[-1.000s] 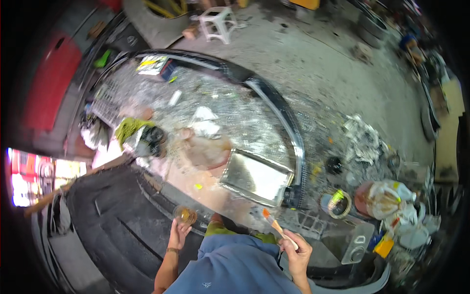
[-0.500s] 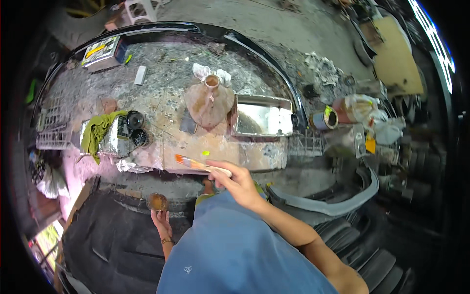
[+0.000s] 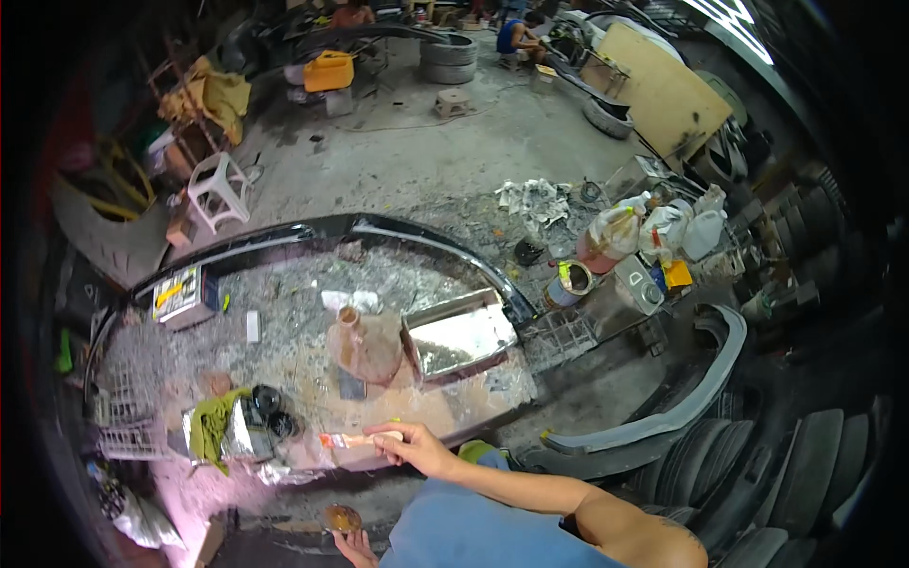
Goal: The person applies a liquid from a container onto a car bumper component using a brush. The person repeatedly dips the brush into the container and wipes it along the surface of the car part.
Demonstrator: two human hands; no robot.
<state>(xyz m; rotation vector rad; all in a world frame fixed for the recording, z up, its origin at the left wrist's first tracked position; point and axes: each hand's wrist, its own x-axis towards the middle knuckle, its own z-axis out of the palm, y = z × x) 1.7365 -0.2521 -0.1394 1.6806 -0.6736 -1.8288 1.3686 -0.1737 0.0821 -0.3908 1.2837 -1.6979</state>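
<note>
Right hand (image 3: 417,450) gripping a pale-handled, orange-tipped brush (image 3: 355,439), front-left of the metal tray (image 3: 464,341); left hand (image 3: 356,549) grasping a round, amber-brown container (image 3: 341,518).

The right grip (image 3: 422,452) partly hides the brush (image 3: 356,440), whose bristles (image 3: 329,441) blur.

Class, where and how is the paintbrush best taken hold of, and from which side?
The paintbrush is probably best pinched by its slim pale handle, coming from the right: its orange-smeared bristles point left, and the right hand grips it that way.
</note>
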